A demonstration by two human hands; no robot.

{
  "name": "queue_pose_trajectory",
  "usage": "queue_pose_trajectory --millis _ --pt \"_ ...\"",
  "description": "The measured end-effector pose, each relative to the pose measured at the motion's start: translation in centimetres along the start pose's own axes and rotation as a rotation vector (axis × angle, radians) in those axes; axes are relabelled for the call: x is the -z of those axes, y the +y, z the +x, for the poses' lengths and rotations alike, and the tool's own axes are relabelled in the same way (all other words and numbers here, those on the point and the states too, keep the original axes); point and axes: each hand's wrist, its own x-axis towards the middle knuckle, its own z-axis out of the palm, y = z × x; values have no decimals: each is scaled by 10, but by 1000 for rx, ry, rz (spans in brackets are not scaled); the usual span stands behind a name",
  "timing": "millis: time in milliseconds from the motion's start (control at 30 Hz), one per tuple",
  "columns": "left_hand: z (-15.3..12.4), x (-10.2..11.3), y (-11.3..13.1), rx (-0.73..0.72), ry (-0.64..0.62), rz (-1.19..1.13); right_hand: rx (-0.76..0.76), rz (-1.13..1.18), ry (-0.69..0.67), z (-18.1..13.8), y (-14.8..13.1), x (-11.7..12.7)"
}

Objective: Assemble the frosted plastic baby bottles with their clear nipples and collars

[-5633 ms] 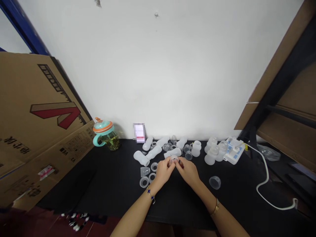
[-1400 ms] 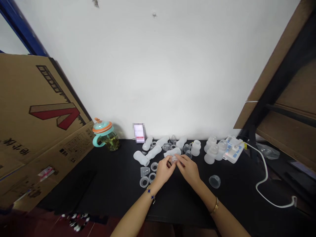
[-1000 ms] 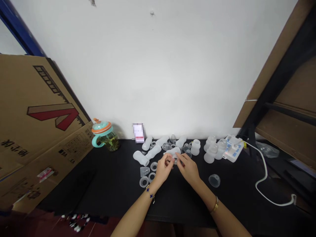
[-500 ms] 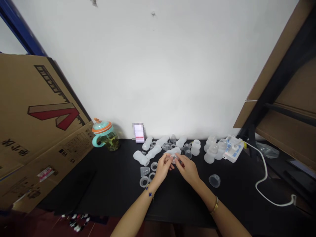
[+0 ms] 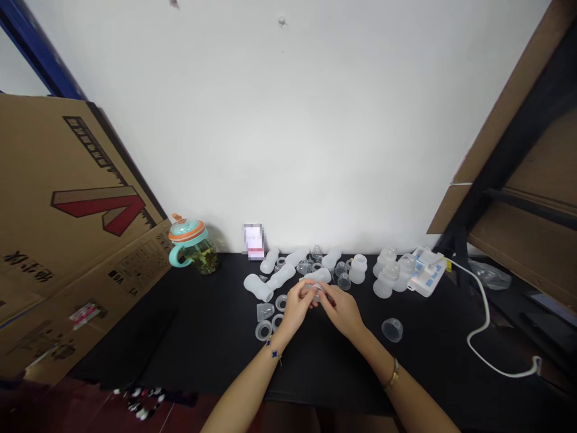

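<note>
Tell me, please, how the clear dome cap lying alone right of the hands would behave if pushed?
The dome cap looks thin and hollow, so probably light. Its rounded shell may rock or roll. The black mat might limit sliding.

The scene is evenly and fairly brightly lit; the white wall [image 5: 288, 132] glows palest near its middle and greys toward the upper corners. The black worktop [image 5: 216, 337] soaks up light and shows almost no shadows, so the translucent plastic parts [image 5: 279, 278] along its far edge read as pale, soft blobs with little detail. The wide lens bends straight lines: the cardboard box [image 5: 67, 228] on the left and the shelf frame [image 5: 509, 180] on the right lean outward. Near the worktop's front edge the bottom of the picture falls dim and murky. One small label [image 5: 253, 240] by the wall is pixelated.
</note>
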Motion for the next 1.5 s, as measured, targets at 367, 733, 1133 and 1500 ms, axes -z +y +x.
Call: queue_pose_trajectory --millis 367,733,1133,1500 --pt "-1 0 5 4 10 -18 9 29 -3 -1 0 -1" --pt "0 0 3 -1 -2 -38 0 29 36 -1 0 -3" --pt "1 1 9 53 -25 -98 15 15 45 -2 3 -7" --pt "2 2 7 54 -27 -86 15 4 30 -2 3 -7"
